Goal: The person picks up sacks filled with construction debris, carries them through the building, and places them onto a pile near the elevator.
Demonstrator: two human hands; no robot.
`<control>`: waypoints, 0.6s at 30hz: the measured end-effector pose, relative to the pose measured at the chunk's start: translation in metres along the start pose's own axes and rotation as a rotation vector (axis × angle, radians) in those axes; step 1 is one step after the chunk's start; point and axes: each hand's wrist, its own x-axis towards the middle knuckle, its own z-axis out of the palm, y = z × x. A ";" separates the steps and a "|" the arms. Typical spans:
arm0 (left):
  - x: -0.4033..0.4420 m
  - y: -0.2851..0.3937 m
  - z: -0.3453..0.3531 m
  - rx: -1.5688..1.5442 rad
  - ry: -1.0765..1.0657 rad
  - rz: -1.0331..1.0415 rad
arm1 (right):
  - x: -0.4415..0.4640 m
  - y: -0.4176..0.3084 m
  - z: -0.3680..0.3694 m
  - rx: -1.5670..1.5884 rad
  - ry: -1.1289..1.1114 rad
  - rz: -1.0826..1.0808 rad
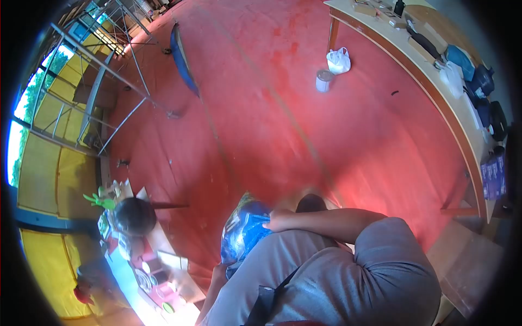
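Observation:
A shiny blue plastic bag (243, 231) with a yellow-green printed top is beside my bent leg, just left of my lap. My right hand (279, 220) reaches across my thigh, its fingers closed on the bag's right edge. At the bag's lower end is my left hand (219, 270), mostly hidden by the bag and my leg. The fingers of that hand do not show. What is inside the bag cannot be seen.
A low table (125, 271) at left bears a dark round object (135, 216), a green glove (99, 201) and small containers. Metal scaffolding (103, 70) stands beyond. A can (324, 80) and white bag (339, 61) sit on the red floor. A long cluttered table (435, 92) curves along the right.

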 end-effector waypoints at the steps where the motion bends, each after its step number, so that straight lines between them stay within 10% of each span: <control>1: 0.032 0.006 -0.011 0.048 -0.018 -0.015 | 0.011 0.006 -0.033 0.013 0.014 -0.018; 18: 0.582 0.326 -0.244 0.018 0.116 -0.045 | 0.292 0.122 -0.675 0.066 0.069 -0.159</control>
